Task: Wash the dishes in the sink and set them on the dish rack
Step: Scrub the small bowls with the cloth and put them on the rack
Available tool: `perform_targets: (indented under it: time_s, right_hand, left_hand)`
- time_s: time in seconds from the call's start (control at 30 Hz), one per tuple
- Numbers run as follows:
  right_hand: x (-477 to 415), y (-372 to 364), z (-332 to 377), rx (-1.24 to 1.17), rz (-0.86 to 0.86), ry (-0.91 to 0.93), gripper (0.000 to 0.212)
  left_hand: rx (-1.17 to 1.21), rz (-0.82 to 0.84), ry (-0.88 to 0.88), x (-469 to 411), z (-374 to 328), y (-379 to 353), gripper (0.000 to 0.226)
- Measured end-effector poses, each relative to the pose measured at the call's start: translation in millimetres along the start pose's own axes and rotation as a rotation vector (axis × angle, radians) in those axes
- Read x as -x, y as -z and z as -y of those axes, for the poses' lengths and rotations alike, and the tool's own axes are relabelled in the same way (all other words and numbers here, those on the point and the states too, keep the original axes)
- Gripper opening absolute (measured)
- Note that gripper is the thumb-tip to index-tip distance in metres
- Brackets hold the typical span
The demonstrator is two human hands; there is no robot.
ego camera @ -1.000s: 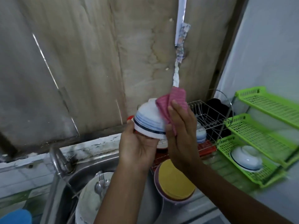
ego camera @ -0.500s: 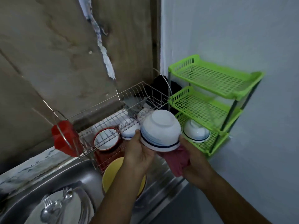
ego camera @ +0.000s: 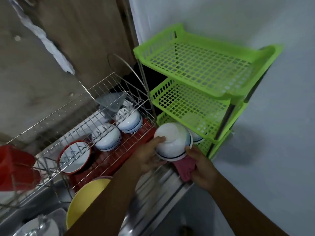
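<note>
Beside the green shelf rack [ego camera: 196,65], a shelved bowl [ego camera: 198,138] is half hidden behind an upturned white bowl [ego camera: 172,142] clamped in left hand [ego camera: 146,159] fingers; a pink cloth [ego camera: 185,169] is clutched by the right hand [ego camera: 202,172].

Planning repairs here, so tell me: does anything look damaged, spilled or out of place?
Yes: the torn white strip on the stained brown wall above the wire dish rack is ragged and peeling away. The dishes in the rack sit in order, and no spill or breakage shows.
</note>
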State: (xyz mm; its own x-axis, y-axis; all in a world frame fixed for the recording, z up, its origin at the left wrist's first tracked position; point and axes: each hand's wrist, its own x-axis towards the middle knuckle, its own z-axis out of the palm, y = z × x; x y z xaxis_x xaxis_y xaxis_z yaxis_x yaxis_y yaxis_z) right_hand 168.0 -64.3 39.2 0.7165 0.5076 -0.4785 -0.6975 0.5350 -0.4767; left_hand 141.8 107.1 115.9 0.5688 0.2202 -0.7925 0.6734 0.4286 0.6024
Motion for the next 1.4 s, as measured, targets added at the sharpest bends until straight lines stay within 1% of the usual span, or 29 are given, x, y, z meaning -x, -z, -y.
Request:
perform_targets:
  time_s: [0.07,0.13,0.17,0.2,0.27,0.3,0.33,0.37,0.43,0.47,0.5,0.53,0.6,0.67,0.77,0.8,0.83,0.9,0.93,0.97,1.0,1.07,1.1,1.17,1.2,1.27,1.3,1.33,1.4]
  right_hand:
    - [-7.6,8.7,4.1,-0.077,-0.017,-0.027,0.041]
    - [-11.2,9.2,4.6,-0.106,-0.013,-0.048,0.042]
    - [-11.5,6.5,3.7,-0.102,-0.001,-0.043,0.044]
    - [-11.6,6.4,2.0,-0.079,0.007,-0.024,0.052]
    - [-9.9,7.2,-2.0,-0.072,0.044,-0.011,0.076]
    - [-9.6,9.7,-4.1,-0.078,0.056,-0.023,0.082]
    - [-8.0,10.8,-5.4,-0.069,0.069,-0.038,0.084]
    - [-7.8,13.2,-6.3,-0.069,0.07,-0.053,0.082]
    - [-8.4,16.3,-6.2,-0.064,0.06,-0.087,0.062]
    - [-9.5,17.0,-6.3,-0.069,0.064,-0.095,0.052]
    - [-11.0,17.3,-6.8,-0.08,0.062,-0.092,0.048]
    - [-11.3,17.7,-7.0,-0.099,0.049,-0.092,0.045]
    - [-10.5,17.3,-5.2,-0.11,0.025,-0.103,0.04]
    - [-9.0,17.2,-2.4,-0.089,0.034,-0.096,0.038]
    - [-7.4,15.1,-0.2,-0.09,0.043,-0.098,0.041]
    - [-6.8,14.5,0.7,-0.101,0.031,-0.108,0.04]
    - [-5.9,13.6,1.6,-0.106,0.027,-0.121,0.04]
    - [-4.9,12.5,2.5,-0.091,0.032,-0.153,0.039]
    - [-5.2,11.3,2.4,-0.074,0.034,-0.164,0.04]
    - [-4.6,8.6,2.4,-0.058,0.036,-0.172,0.04]
    - [-3.6,2.6,0.7,-0.044,0.059,-0.188,0.038]
    - [-0.3,-13.4,-1.0,-0.038,0.131,-0.222,0.04]
    - [1.7,-23.6,-2.4,-0.022,0.152,-0.235,0.041]
    - [3.5,-44.9,-10.8,0.024,0.221,-0.275,0.036]
    - [3.2,-52.6,-15.3,0.054,0.25,-0.275,0.034]
    - [3.8,-69.5,-31.0,0.074,0.267,-0.344,0.042]
    - [9.1,-82.6,-42.5,0.087,0.279,-0.401,0.045]
    - [12.9,-89.4,-49.5,0.099,0.302,-0.43,0.046]
    - [27.8,-112.9,-72.7,0.133,0.369,-0.457,0.042]
  left_hand:
    - [0.024,-0.009,-0.011,-11.2,-2.1,-8.3,0.023]
    - [0.055,-0.009,-0.032,-23.2,-4.1,-15.2,0.019]
    - [0.069,-0.008,-0.043,-28.1,-5.6,-19.3,0.023]
    - [0.07,-0.015,-0.048,-35.4,-6.4,-23.7,0.029]
    - [0.056,-0.027,-0.072,-45.0,-9.5,-33.1,0.042]
    - [0.044,-0.039,-0.084,-48.7,-11.5,-38.2,0.049]
    - [0.04,-0.037,-0.107,-53.0,-13.5,-42.3,0.054]
    - [0.044,-0.046,-0.126,-56.8,-15.0,-48.2,0.059]
    - [0.045,-0.056,-0.158,-67.6,-15.3,-58.9,0.067]
    - [0.02,-0.067,-0.165,-75.5,-13.4,-62.8,0.067]
    - [-0.023,-0.095,-0.173,-82.7,-12.4,-68.0,0.062]
    - [-0.075,-0.125,-0.194,-88.0,-11.6,-73.4,0.053]
    - [-0.259,-0.205,-0.236,-86.8,-11.5,-85.6,0.03]
    - [-0.414,-0.287,-0.27,-89.8,-7.2,-95.3,0.037]
    - [-0.457,-0.373,-0.304,-96.0,-2.4,-100.9,0.043]
    - [-0.475,-0.378,-0.314,-96.9,-1.4,-101.2,0.043]
    - [-0.476,-0.362,-0.31,-96.0,-3.7,-100.2,0.041]
    - [-0.508,-0.31,-0.359,-83.7,-8.3,-94.1,0.034]
    - [-0.523,-0.291,-0.392,-75.4,-9.3,-88.8,0.037]
    - [-0.538,-0.263,-0.428,-66.0,-9.0,-81.6,0.037]
    - [-0.556,-0.259,-0.484,-51.8,-7.4,-70.3,0.032]
    - [-0.638,-0.264,-0.661,-21.6,1.9,-43.1,0.008]
    - [-0.696,-0.265,-0.753,-4.7,8.7,-26.6,0.009]
    - [-0.787,-0.261,-0.95,31.5,22.9,10.6,0.019]
    - [-0.852,-0.232,-1.063,45.0,30.9,26.6,0.022]
    - [-1.029,-0.19,-1.303,68.9,49.8,58.5,0.03]
    - [-1.123,-0.214,-1.369,79.1,61.1,77.7,0.035]
    - [-1.189,-0.249,-1.394,84.0,68.0,88.5,0.037]
    - [-1.212,-0.401,-1.41,100.4,85.1,113.2,0.03]
